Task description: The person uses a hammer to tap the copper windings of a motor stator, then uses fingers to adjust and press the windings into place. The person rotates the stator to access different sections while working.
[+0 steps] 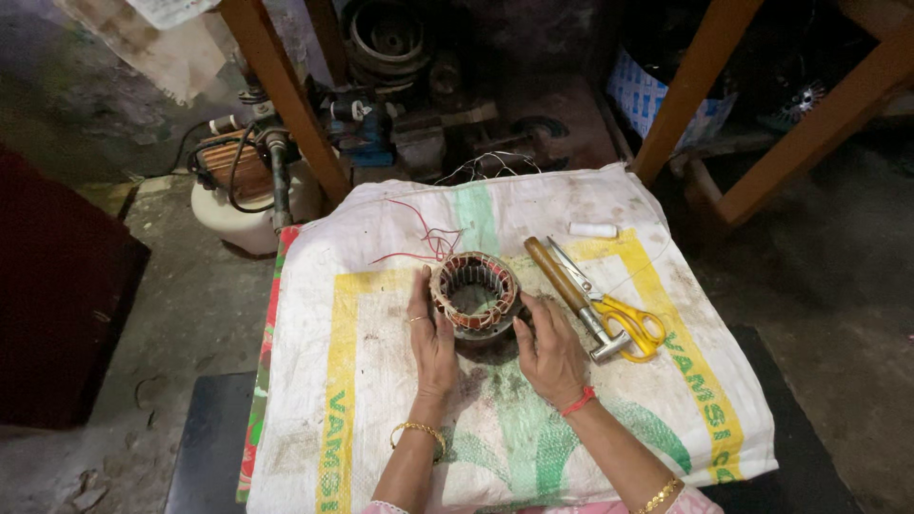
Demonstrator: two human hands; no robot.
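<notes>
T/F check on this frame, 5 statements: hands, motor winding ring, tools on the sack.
1. Both hands touch the winding ring. True: left hand and right hand rest against its sides.
2. The scissors have blue handles. False: the handles are yellow.
3. The hammer lies to the right of the ring. True.
4. The ring sits on bare floor. False: it sits on a white woven sack.
5. The right hand grips the hammer. False: the hammer lies untouched beside the scissors.
</notes>
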